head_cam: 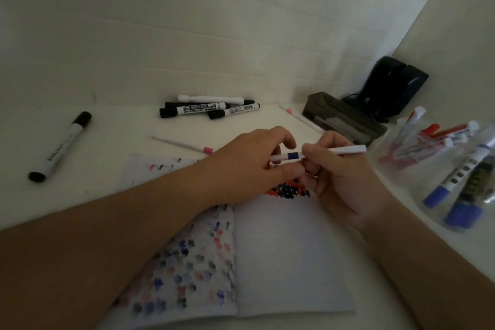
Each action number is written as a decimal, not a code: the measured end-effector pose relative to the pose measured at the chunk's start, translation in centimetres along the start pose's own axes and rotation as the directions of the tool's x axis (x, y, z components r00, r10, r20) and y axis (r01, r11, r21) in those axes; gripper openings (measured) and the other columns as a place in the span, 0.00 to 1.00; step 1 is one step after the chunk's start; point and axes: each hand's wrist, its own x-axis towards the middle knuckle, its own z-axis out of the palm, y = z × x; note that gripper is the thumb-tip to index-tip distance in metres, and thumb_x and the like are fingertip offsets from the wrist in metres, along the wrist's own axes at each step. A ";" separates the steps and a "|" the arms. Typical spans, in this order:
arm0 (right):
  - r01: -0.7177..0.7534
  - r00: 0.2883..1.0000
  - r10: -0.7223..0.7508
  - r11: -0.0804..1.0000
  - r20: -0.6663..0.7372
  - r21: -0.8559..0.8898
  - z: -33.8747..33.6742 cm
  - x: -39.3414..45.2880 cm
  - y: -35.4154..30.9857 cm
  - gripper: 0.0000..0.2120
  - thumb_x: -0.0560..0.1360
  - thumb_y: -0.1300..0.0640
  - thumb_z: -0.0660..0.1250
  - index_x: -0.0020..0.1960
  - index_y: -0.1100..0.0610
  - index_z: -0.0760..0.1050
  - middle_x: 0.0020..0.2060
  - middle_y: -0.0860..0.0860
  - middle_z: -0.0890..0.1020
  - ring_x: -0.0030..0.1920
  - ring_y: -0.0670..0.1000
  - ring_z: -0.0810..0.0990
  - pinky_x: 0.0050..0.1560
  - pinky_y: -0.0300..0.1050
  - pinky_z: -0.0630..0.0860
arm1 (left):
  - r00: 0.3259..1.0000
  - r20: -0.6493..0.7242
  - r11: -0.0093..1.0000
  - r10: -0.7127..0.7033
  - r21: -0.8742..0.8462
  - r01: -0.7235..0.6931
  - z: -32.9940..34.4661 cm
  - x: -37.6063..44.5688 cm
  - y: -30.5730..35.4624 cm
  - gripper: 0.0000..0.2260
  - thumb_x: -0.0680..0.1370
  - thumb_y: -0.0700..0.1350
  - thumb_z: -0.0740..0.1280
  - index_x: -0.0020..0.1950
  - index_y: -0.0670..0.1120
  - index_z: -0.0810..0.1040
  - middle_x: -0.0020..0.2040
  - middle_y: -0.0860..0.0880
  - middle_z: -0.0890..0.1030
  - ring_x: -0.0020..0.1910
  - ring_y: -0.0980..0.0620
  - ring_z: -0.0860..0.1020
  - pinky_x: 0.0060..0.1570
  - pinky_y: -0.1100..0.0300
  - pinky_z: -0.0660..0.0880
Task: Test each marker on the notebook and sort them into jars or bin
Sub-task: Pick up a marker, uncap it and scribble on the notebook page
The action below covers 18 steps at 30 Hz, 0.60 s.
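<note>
Both hands hold one thin white marker with a blue band (340, 151) above the open notebook (289, 254). My left hand (249, 166) pinches its left end near the blue band. My right hand (340, 182) grips the white barrel, which sticks out to the right. The notebook's left page is covered with red, blue and black test marks, and a cluster of marks lies under the hands. Two clear jars stand at the right: one (417, 147) with red markers, one (471, 185) with blue markers.
A pile of black whiteboard markers (209, 109) lies at the back of the white table. One black marker (60, 147) lies at the left. Two thin pink-tipped markers (184, 145) (301, 118) lie nearby. A dark eraser (342, 118) and a black device (393, 86) sit in the corner.
</note>
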 end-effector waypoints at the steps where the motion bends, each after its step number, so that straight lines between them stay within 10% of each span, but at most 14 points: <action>1: 0.032 0.999 -0.032 0.999 0.003 -0.017 0.0 -0.1 0.1 0.11 0.77 0.65 0.70 0.39 0.59 0.71 0.30 0.56 0.78 0.30 0.52 0.79 0.29 0.41 0.77 | 1.000 -0.006 0.999 0.021 0.040 -0.021 0.1 0.0 0.1 0.14 0.80 0.63 0.64 0.62 0.58 0.72 0.49 0.60 0.75 0.45 0.62 0.75 0.42 0.63 0.69; 8: 0.104 0.994 -0.104 0.994 0.015 0.025 0.5 -0.1 0.7 0.14 0.74 0.62 0.72 0.36 0.58 0.68 0.28 0.56 0.78 0.23 0.49 0.70 0.23 0.38 0.66 | 0.995 0.009 0.980 0.097 0.173 -0.097 0.4 -0.6 0.3 0.04 0.86 0.47 0.57 0.53 0.54 0.69 0.44 0.56 0.73 0.43 0.57 0.72 0.42 0.58 0.66; 18: 0.120 0.987 -0.128 0.989 0.099 0.085 0.8 -0.5 0.9 0.12 0.71 0.64 0.72 0.36 0.57 0.69 0.30 0.61 0.78 0.24 0.50 0.72 0.24 0.37 0.68 | 0.987 -0.021 0.973 0.156 0.176 -0.150 0.0 -0.9 0.4 0.08 0.84 0.57 0.55 0.49 0.57 0.69 0.31 0.54 0.74 0.31 0.55 0.74 0.32 0.53 0.70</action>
